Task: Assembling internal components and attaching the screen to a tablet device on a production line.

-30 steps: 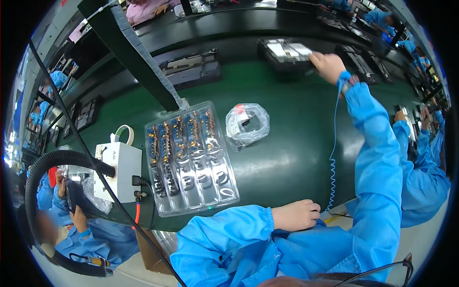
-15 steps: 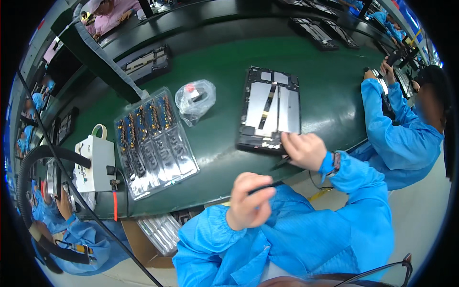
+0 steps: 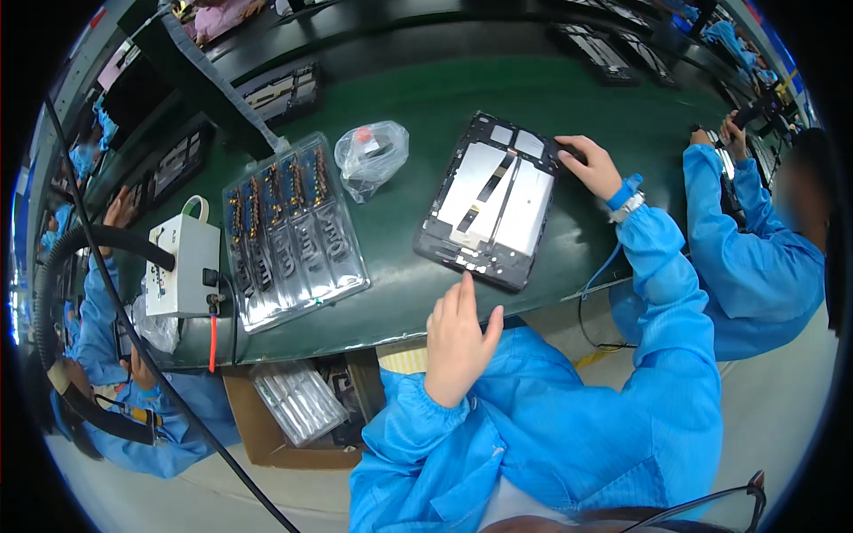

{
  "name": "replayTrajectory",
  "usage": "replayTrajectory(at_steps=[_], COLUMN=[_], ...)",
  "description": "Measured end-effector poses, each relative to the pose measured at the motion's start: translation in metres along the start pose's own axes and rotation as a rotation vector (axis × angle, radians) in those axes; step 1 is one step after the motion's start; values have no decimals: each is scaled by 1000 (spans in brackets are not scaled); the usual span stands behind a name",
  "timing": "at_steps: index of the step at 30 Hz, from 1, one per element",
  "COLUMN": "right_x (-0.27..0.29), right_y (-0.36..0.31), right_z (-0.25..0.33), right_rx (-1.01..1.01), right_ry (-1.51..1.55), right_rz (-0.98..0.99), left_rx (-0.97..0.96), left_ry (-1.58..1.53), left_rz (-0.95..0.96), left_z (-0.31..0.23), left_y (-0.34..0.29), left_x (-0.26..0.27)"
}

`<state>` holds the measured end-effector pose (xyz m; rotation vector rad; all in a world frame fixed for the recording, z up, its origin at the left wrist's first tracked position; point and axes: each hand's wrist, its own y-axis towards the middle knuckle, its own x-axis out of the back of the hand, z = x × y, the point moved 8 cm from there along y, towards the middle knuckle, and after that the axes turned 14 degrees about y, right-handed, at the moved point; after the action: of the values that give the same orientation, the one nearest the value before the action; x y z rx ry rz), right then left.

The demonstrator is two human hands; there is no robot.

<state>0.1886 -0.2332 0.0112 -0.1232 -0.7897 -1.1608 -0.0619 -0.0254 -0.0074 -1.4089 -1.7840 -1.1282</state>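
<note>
A black tablet frame [image 3: 494, 209] with silver plates inside lies open-side up on the green belt [image 3: 409, 107]. My right hand [image 3: 590, 166] rests on its far right corner, fingers curled over the edge. My left hand [image 3: 458, 338] hovers just below the frame's near edge, fingers straight and together, holding nothing. Both arms wear blue sleeves, and a blue wrist strap with a coiled cord sits on my right wrist.
A clear plastic tray [image 3: 290, 229] of small parts lies to the left, with a clear bag [image 3: 373, 155] behind it and a white box [image 3: 182, 266] at the table's edge. A cardboard box [image 3: 293, 413] stands under the table. Another person in blue [image 3: 755, 249] works at right.
My right hand has slid from the frame's near edge to its far right corner. My left hand has risen toward the frame's near edge and opened. The frame now lies closer to me.
</note>
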Motion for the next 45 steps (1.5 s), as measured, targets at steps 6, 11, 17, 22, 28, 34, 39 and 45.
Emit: replayTrajectory(at_steps=[6,11,17,22,28,34,39,45], right_x=[-10,-18,-48,-40,-13,-100,-186,-209], right_y=[-75,-84,-102,-90,-37,53,113,119], right_z=[32,30,60,77,130,182,142,105], right_rx=[-20,-296,-307,-225,187,-9,-22,14], right_ry=[192,317,321,299,572,748,843,634], right_rz=[216,223,294,261,36,220,387,310], left_rx=[151,215,326,320,-133,-110,-71,-113], left_ry=[83,15,47,64,432,645,561,573], left_rz=[-24,-46,-130,-104,-253,16,158,77], left_z=[49,65,102,101,57,120,124,121], left_y=[-15,-21,-19,-12,66,155,157,152], left_x=[37,47,64,69,127,45,19,21])
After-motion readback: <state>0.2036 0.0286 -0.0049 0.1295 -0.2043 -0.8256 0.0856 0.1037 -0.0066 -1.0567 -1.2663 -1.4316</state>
